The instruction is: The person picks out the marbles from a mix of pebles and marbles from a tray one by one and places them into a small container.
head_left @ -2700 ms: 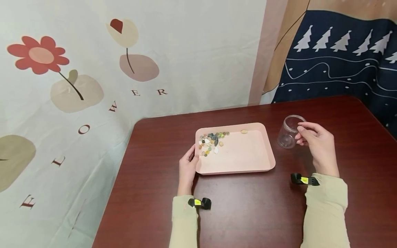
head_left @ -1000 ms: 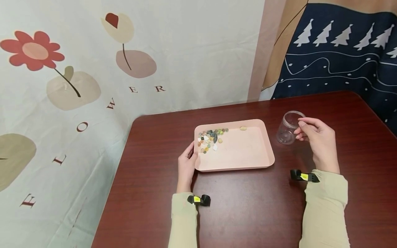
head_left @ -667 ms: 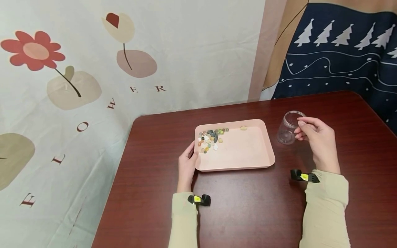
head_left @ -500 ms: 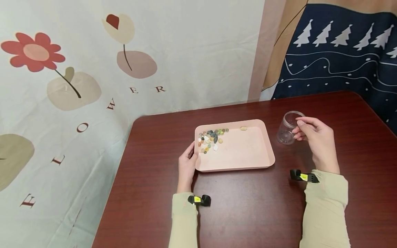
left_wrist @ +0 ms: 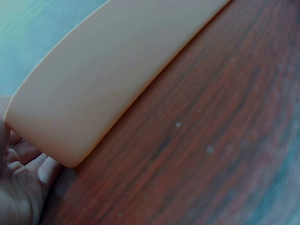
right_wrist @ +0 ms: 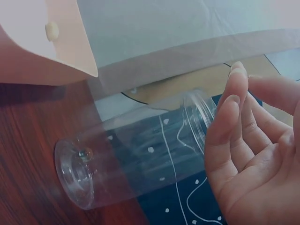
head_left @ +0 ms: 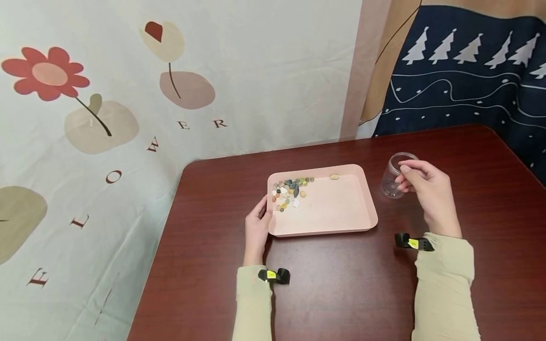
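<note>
- Right wrist view has the good angle on the clear jar: no lid, one small marble that I can make out down at its bottom. The head view puts it upright on the table, just right of the tray and apart from it.
- The right hand is at the jar's mouth, thumb and fingertips bunched together in what looks like a pinch. Can't tell if anything tiny is between them, or if they actually touch the rim.
- My tip, judging from this: get the fingertips squarely over the middle of the mouth, low, then let go gently. Off to one side, a small round thing could clip the rim and roll away. Tall light jar too, so I'd guess a knuckle bump could tip it.
- Left hand grips the left end of the pink tray. Nice steady hold imo, just don't lift that end or stuff will probably slide.
- In the tray, mixed stones and beads crowd the far left corner, with one pale stone alone near the far edge.
- Writing: the wall cloth spells F L O W E R. Both black wrist straps carry yellow tags, too small to read. No label or brand that I can see on jar or tray.
</note>
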`<state>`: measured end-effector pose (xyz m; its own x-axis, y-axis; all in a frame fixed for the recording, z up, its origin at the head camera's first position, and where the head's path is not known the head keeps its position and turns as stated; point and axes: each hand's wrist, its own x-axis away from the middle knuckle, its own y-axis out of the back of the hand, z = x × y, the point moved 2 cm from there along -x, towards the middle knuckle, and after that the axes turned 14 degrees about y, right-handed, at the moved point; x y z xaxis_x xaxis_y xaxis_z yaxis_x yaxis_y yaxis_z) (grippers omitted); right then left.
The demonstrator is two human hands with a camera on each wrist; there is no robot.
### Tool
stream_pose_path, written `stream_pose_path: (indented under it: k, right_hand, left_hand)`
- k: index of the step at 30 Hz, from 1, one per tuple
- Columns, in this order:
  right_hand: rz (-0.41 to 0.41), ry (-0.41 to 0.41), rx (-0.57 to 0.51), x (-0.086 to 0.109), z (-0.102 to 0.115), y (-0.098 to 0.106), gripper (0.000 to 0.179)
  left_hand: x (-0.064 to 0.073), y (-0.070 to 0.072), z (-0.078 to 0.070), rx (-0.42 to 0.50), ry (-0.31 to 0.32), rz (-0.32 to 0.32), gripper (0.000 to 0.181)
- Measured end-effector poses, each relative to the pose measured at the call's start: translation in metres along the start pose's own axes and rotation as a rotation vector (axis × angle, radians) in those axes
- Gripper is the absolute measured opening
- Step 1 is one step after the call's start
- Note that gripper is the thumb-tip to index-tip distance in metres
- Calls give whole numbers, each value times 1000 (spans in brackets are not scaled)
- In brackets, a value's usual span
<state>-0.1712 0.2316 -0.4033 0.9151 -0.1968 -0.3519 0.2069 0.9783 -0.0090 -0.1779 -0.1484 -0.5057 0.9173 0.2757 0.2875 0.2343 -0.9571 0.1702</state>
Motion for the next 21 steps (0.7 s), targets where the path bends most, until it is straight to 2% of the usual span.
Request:
stream_pose_path:
  k: [6, 13, 15, 21]
  right_hand:
    - [81, -15, 122, 0, 1, -7, 36]
    - [162, -15, 146, 0, 3, -14, 37]
    - [183, -21, 158, 0, 2, -16, 37]
    - [206, -41, 171, 2, 2, -23, 38]
  left_hand:
    - [2, 1, -3, 19, 18, 21, 39]
    - [13, 0, -17, 14, 24, 22, 40]
    - [13, 0, -16, 15, 23, 21, 40]
    - [2, 0, -2, 27, 10, 18, 39]
